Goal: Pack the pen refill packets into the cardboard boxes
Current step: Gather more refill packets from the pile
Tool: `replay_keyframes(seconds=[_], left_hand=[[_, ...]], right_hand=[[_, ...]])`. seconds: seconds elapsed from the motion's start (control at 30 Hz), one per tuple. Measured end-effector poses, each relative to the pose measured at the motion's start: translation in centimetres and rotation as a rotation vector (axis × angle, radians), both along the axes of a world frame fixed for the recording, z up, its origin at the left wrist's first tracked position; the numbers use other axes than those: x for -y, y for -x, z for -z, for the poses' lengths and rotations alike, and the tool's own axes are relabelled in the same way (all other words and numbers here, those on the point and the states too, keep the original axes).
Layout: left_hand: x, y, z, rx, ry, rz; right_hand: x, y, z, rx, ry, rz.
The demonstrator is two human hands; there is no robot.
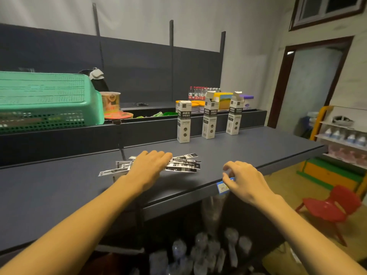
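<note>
Left hand [150, 167] flat on refill packets [183, 165], fingers straight. Right hand [243, 179] hovers at shelf [258, 147] edge, fingers loosely curled, empty. Three boxes [208, 121] upright behind.

Before you, a dark grey tabletop [248, 151] runs along a dark back panel [139, 62]. At your far left an upturned green plastic basket [43, 98] sits beside an instant noodle cup [111, 103]. Red-labelled water bottles [196, 93] line the back ledge. To your right, a red child's chair [331, 207] stands on the floor near a white shelf [341, 135] of bottles, beyond a dark-framed doorway [309, 84].
</note>
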State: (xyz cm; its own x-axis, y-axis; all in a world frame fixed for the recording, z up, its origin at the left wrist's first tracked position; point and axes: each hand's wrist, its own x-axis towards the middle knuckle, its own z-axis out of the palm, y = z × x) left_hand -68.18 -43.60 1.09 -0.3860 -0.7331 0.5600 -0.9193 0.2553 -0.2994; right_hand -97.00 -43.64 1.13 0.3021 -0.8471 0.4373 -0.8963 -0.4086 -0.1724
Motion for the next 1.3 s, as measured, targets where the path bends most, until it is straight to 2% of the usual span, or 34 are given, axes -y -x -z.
replay_keyframes(seconds=[0.3,0.67,0.87,1.03,1.13,1.3], left_hand=[[8.8,6.6,0.1,-0.019,-0.097,0.028],[18.4,9.5,1.0,-0.088,-0.249,-0.048],[20.2,12.9,0.1,-0.194,-0.349,-0.117],[21.0,15.4,0.2,-0.308,-0.488,-0.285],[21.2,16.7,0.3,-0.364,-0.547,-0.383],[20.6,17.5,0.3,-0.521,-0.596,-0.422]], right_hand=[[8.0,4.8,-0.1,-0.012,-0.017,0.036],[19.9,7.8,-0.8,-0.032,-0.046,-0.014],[26.9,8.5,-1.2,-0.027,-0.013,-0.152],[31.5,9.1,-1.4,-0.023,-0.027,-0.288],[33.7,9.2,-1.3,-0.025,-0.038,-0.363],[35.6,8.9,-0.7,-0.003,-0.047,-0.484]])
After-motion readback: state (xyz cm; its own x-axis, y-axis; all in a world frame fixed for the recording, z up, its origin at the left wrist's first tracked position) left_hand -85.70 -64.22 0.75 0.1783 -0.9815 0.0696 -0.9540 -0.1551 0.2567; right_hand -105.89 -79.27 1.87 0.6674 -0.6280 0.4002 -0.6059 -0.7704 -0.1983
